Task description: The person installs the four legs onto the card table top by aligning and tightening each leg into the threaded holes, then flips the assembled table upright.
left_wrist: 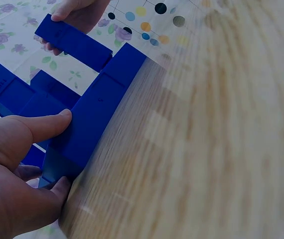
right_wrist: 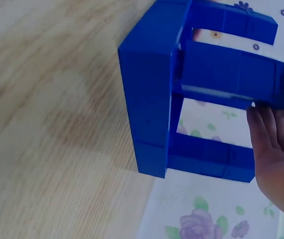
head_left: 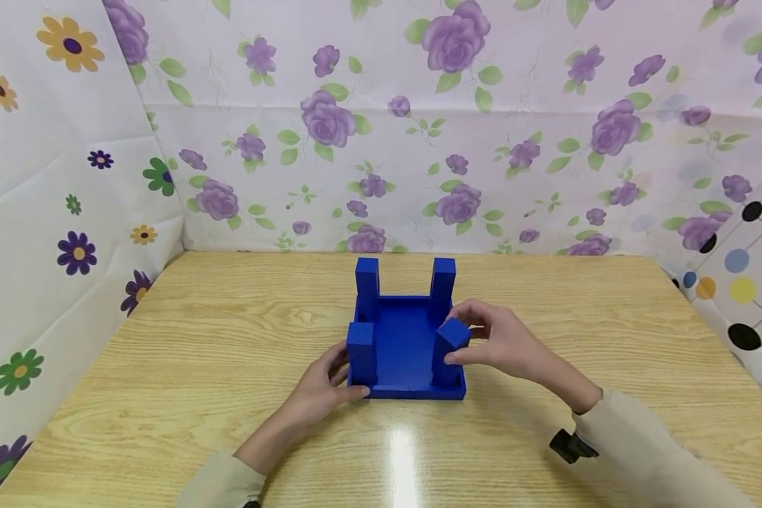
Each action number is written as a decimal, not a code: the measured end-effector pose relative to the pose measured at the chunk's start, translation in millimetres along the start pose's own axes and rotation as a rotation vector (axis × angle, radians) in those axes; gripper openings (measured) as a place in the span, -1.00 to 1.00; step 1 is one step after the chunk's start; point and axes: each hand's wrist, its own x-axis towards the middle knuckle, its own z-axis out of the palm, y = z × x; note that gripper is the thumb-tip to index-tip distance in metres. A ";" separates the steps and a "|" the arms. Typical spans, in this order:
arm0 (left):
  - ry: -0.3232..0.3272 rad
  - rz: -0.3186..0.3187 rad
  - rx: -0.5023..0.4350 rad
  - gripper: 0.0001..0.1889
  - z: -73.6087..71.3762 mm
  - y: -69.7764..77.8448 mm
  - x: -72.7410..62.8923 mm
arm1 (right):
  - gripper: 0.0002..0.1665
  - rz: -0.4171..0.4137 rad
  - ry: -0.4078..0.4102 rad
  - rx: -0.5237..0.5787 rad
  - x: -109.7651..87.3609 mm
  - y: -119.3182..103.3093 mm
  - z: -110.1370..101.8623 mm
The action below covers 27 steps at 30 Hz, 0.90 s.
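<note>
A blue square base (head_left: pixel 413 392) with a raised rim lies on the wooden table, a blue post standing at each corner, like a small stool upside down. My left hand (head_left: pixel 322 388) grips its front left corner, thumb on the front rim and fingers round the side, beside the front left post (head_left: pixel 360 353). At the front right, my right hand (head_left: pixel 495 339) pinches the upper end of another post (head_left: pixel 452 335) between thumb and fingers. That post is twisted and leans out of line with the others. Its lower end is at the base's corner in the left wrist view.
Two far posts, the back left (head_left: pixel 367 282) and back right (head_left: pixel 443 282), rise from the base. The wooden table (head_left: pixel 197 367) extends around it. Flowered cloth (head_left: pixel 381 127) hangs behind, and a dark wrist device (head_left: pixel 571 446) sits by the right sleeve.
</note>
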 end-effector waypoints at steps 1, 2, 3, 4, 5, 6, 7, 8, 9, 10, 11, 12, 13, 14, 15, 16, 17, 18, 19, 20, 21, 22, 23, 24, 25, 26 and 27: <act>0.000 0.000 0.002 -0.13 0.0 -0.2 -0.1 | -0.47 0.001 0.026 -0.015 -0.8 -0.7 2.3; 0.000 -0.001 0.002 -0.13 -0.1 -0.3 -0.2 | -0.47 -0.001 0.051 -0.032 -1.6 -1.5 4.6; 0.000 -0.001 0.002 -0.13 -0.1 -0.4 -0.2 | -0.47 -0.006 0.076 -0.051 -2.4 -2.4 7.0; 0.000 0.000 0.001 -0.13 -0.2 -0.4 -0.3 | -0.48 -0.009 0.097 -0.071 -3.1 -3.3 9.3; -0.001 0.000 -0.001 -0.13 -0.2 -0.3 -0.3 | -0.48 -0.015 0.118 -0.088 -3.7 -4.0 11.5; 0.000 0.002 -0.002 -0.13 -0.2 -0.2 -0.4 | -0.48 -0.022 0.136 -0.105 -4.3 -4.8 13.6; 0.000 0.002 -0.003 -0.13 -0.1 -0.2 -0.4 | -0.49 -0.031 0.155 -0.125 -4.9 -5.5 15.4; 0.001 0.003 -0.005 -0.13 -0.1 -0.1 -0.3 | -0.49 -0.042 0.171 -0.145 -5.6 -6.3 17.1; 0.001 0.002 -0.007 -0.13 0.0 0.0 -0.3 | -0.50 -0.052 0.186 -0.165 -6.2 -6.8 18.5; 0.000 0.001 -0.009 -0.13 0.1 0.2 -0.4 | -0.51 -0.062 0.198 -0.181 -6.6 -7.3 19.6; 0.000 0.000 -0.010 -0.13 0.2 0.4 -0.4 | -0.51 -0.070 0.210 -0.198 -7.0 -7.6 20.4; 0.000 -0.001 -0.011 -0.13 0.4 0.7 -0.5 | -0.52 -0.076 0.222 -0.214 -7.2 -7.9 21.2; -0.002 0.000 -0.013 -0.13 0.4 1.1 -0.7 | -0.52 -0.080 0.232 -0.226 -7.3 -8.4 21.9; -0.003 0.002 -0.014 -0.14 0.4 1.6 -0.9 | -0.52 -0.081 0.241 -0.234 -7.5 -8.8 22.4; -0.006 0.004 -0.015 -0.14 0.3 2.0 -1.0 | -0.53 -0.079 0.248 -0.238 -7.4 -8.9 22.8; -0.009 0.008 -0.014 -0.14 0.2 2.3 -1.1 | -0.53 -0.077 0.254 -0.242 -7.3 -9.0 23.2; -0.013 0.012 -0.015 -0.14 0.1 2.7 -1.1 | -0.53 -0.072 0.260 -0.243 -7.0 -9.1 23.6; -0.018 0.016 -0.016 -0.15 -0.1 3.0 -1.2 | -0.53 -0.070 0.263 -0.245 -6.6 -9.1 24.1; -0.021 0.022 -0.015 -0.15 -0.3 3.2 -1.3 | -0.54 -0.069 0.264 -0.244 -6.4 -9.1 24.4; -0.023 0.025 -0.015 -0.15 -0.6 3.3 -1.5 | -0.53 -0.070 0.262 -0.245 -5.9 -9.0 24.8; -0.025 0.028 -0.014 -0.15 -0.8 3.4 -1.6 | -0.51 -0.069 0.256 -0.247 -5.5 -8.8 25.3; -0.027 0.030 -0.014 -0.16 -1.0 3.4 -1.7 | -0.46 -0.065 0.247 -0.239 -5.1 -8.8 25.6; -0.024 0.028 -0.015 -0.15 -1.1 3.5 -1.9 | -0.39 -0.063 0.235 -0.225 -4.8 -8.7 25.8; -0.023 0.028 -0.011 -0.15 -1.1 3.2 -2.0 | -0.31 -0.061 0.219 -0.206 -4.6 -8.5 25.4; -0.024 0.029 -0.010 -0.15 -1.2 3.0 -2.0 | -0.24 -0.061 0.196 -0.182 -4.6 -7.2 24.4; -0.025 0.028 -0.010 -0.15 -1.0 3.0 -2.1 | -0.19 -0.056 0.165 -0.156 -4.7 -5.7 22.5; -0.026 0.028 -0.012 -0.15 -0.9 3.0 -2.1 | -0.14 -0.052 0.129 -0.121 -4.5 -4.0 20.1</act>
